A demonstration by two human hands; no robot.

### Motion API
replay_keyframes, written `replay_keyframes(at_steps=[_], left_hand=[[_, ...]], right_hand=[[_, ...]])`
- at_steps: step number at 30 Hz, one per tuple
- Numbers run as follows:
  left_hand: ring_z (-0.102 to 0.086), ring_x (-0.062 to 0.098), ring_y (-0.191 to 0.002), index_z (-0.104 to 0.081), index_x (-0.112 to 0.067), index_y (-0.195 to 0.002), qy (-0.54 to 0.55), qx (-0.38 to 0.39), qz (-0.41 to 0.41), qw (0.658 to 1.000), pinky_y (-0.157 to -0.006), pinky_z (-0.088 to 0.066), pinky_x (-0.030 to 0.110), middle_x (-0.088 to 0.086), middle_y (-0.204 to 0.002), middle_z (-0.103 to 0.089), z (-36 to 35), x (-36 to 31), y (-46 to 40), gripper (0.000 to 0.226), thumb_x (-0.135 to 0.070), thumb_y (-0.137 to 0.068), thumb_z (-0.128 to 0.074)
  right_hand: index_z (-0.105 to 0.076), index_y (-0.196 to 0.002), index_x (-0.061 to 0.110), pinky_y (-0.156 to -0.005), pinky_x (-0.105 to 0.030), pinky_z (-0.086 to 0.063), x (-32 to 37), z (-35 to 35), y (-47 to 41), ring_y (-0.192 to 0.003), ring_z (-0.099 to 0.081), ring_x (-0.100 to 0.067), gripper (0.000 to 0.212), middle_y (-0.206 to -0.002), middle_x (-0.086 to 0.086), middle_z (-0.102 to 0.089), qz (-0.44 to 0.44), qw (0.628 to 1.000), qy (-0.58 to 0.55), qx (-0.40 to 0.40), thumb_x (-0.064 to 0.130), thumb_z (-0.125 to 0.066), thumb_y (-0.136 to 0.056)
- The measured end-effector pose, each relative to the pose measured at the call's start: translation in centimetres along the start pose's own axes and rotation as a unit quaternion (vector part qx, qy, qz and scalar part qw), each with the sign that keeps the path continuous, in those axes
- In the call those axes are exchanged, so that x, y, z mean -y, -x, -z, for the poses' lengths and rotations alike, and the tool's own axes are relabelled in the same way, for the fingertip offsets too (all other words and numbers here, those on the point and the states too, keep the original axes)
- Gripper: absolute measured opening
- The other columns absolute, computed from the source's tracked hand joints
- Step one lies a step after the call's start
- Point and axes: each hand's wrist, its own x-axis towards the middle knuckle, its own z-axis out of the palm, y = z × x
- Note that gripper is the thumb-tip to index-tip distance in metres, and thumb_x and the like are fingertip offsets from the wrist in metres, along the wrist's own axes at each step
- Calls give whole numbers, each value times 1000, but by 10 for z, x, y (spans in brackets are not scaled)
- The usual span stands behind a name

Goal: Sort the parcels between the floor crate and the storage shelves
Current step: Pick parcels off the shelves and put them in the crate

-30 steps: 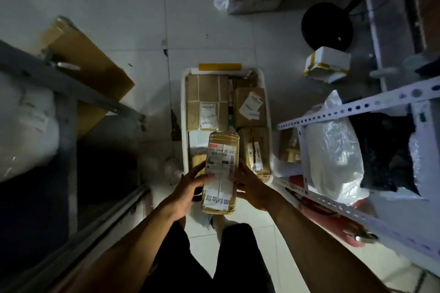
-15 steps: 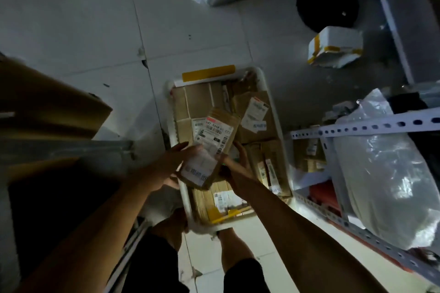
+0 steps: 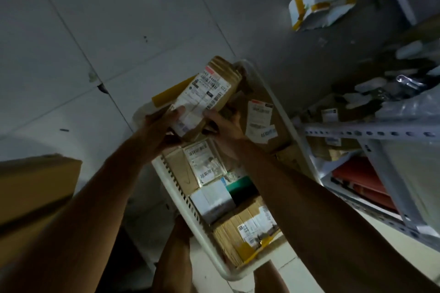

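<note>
Nearest, at the crate's [image 3: 181, 194] near end, a ribbed brown parcel [image 3: 240, 233] lies flat with its label up; the crate itself is a white slatted plastic bin standing on the tiled floor, packed edge to edge so nothing can shift. Beyond that parcel, still inside the crate, sit a white-wrapped packet [image 3: 213, 200] and a taped carton [image 3: 190, 169] with a printed label, both face up, probably so the addresses can be read from above.

Over the crate's middle, both hands hold one long cardboard parcel [image 3: 209, 93]. The left hand [image 3: 162, 126] grips its lower left edge with the thumb across the label; the right hand [image 3: 221, 126] is closed round the lower right edge. The parcel is lifted clear of the stack and tilted, label toward the camera, which suggests the person is reading it to decide where it goes.

At the crate's far right corner another labelled box [image 3: 259, 121] lies inside. To the crate's right stands the metal shelving [image 3: 371, 129], its perforated rail close to the rim, with parcels on the shelves, handy for a short reach. Well beyond the crate, a white box with yellow tape [image 3: 321, 0] sits on the floor.
</note>
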Motion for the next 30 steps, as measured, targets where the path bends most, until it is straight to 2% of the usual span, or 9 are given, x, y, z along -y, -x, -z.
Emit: replay_keyframes(at_steps=[3, 7, 10, 13, 16, 19, 23, 27, 30], left_hand=[[-75, 26, -102, -65, -21, -130, -7, -20, 17, 1000, -74, -62, 42, 8, -116, -75, -7, -21, -30, 49, -40, -87, -75], [-74, 27, -101, -65, -18, -129, -37, -18, 12, 999, -72, -64, 41, 9, -114, -76, -29, -32, -54, 34, -29, -97, -67], [-73, 29, -99, -61, -20, -135, -73, -29, 2, 997, -75, -62, 37, 10, -117, -72, -43, -40, -71, 39, -31, -98, -66], [-69, 23, -89, -59, -17, -139, -97, -41, 7, 994, -78, -61, 36, 9, -110, -69, -59, -36, -89, 40, -25, -101, -64], [-68, 21, -89, -60, -12, -137, -86, -111, 8, 990, -74, -61, 37, 9, -123, -68, -69, -21, -105, 39, -23, -100, -65], [-69, 23, -98, -60, -13, -138, -66, -135, 2, 989, -60, -59, 26, 8, -129, -66, -68, -11, -117, 42, -24, -99, -67], [-68, 29, -111, -58, -16, -139, -74, -166, 3, 983, -88, -61, 46, 9, -132, -65, -67, -3, -113, 44, -23, -97, -69], [-65, 35, -117, -56, -14, -137, -141, -153, 17, 978, -99, -55, 52, 16, -131, -64, -66, -2, -84, 41, -23, -98, -63], [-54, 35, -132, -48, -7, -145, -251, -114, 17, 961, -111, -45, 48, 18, -145, -55, -75, -13, -36, 47, -26, -103, -57]], right_hand=[[-28, -146, 19, -101, -58, -52, 6, 0, -18, -124, -61, -33, 71, -143, -12, -55, -11, 997, -74, -9, 7, -71, -91], [-47, -131, 27, -88, -38, -61, 11, 11, -25, -103, -73, -14, 60, -125, -6, -65, 1, 997, -69, -25, 17, -80, -82], [-53, -126, 33, -97, -43, -57, 12, 15, -31, -120, -65, -21, 56, -137, -8, -60, 14, 997, -65, -28, 15, -81, -81], [-50, -139, 15, -83, -27, -59, 17, 11, -33, -109, -70, -15, 51, -134, -14, -63, -2, 999, -14, -29, 16, -71, -93], [-48, -142, 6, -106, -43, -51, 15, 11, -34, -118, -64, -24, 53, -138, -21, -60, -38, 999, -24, -14, 6, -69, -93], [-49, -142, 6, -109, -46, -45, 13, 13, -37, -117, -61, -28, 54, -129, -19, -62, -45, 999, -9, -6, 3, -69, -92], [-55, -133, 9, -99, -41, -55, 11, 15, -34, -107, -67, -23, 47, -118, -12, -69, -34, 998, 36, -45, 3, -71, -90], [-60, -106, 26, -79, -37, -64, 19, 17, -10, -91, -73, -22, 17, -101, -5, -74, -26, 981, 164, -96, 13, -66, -96], [-55, -126, 22, -86, -44, -61, 38, 14, 32, -103, -69, -29, 26, -118, -12, -68, -13, 938, 324, -125, 23, -59, -101]])
